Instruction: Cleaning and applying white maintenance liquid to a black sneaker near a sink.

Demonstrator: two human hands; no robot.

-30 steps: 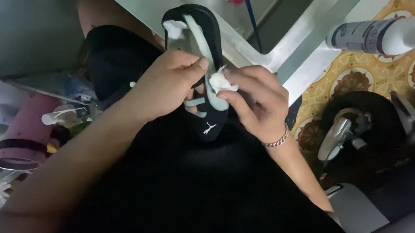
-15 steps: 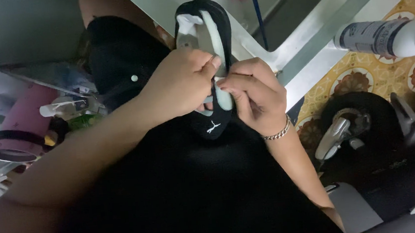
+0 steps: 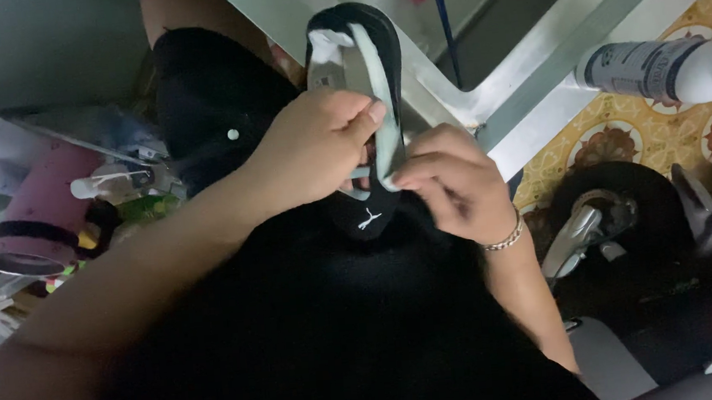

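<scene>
Gripping black shoe (image 3: 362, 98), both hands; white bottle (image 3: 667, 70) lying right.

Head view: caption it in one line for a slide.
Left hand and right hand grip a black shoe, pinching its pale strap.

A white bottle (image 3: 667, 70) lies on patterned floor (upper right); pink cup (image 3: 32, 225) left; second black shoe (image 3: 619, 213) right.
</scene>
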